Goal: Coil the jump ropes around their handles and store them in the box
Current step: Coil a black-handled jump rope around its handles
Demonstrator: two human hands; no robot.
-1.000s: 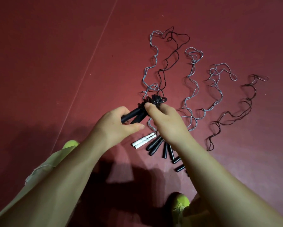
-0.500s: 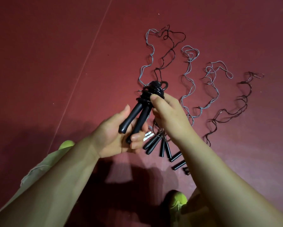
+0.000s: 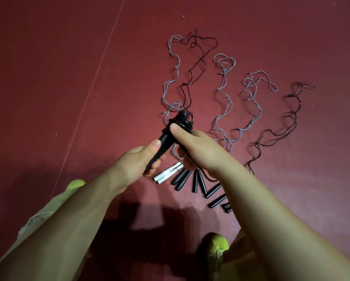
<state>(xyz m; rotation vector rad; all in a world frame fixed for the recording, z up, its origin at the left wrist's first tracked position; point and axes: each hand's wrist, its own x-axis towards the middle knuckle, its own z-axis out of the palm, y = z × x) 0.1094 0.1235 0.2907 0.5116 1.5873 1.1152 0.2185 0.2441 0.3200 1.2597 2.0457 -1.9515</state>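
The left hand (image 3: 138,162) grips the near ends of the black handles (image 3: 163,146), whose long axis slants up to the far right. Just beyond, the right hand (image 3: 192,148) pinches the coiled rope (image 3: 183,121) at their far end. Uncoiled jump ropes (image 3: 222,92) lie farther out on the floor (image 3: 68,78); no box is visible.

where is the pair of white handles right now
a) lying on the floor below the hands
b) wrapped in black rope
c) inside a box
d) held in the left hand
a: the white handles lie side by side on the red floor, just below the left hand, which grips black handles instead.
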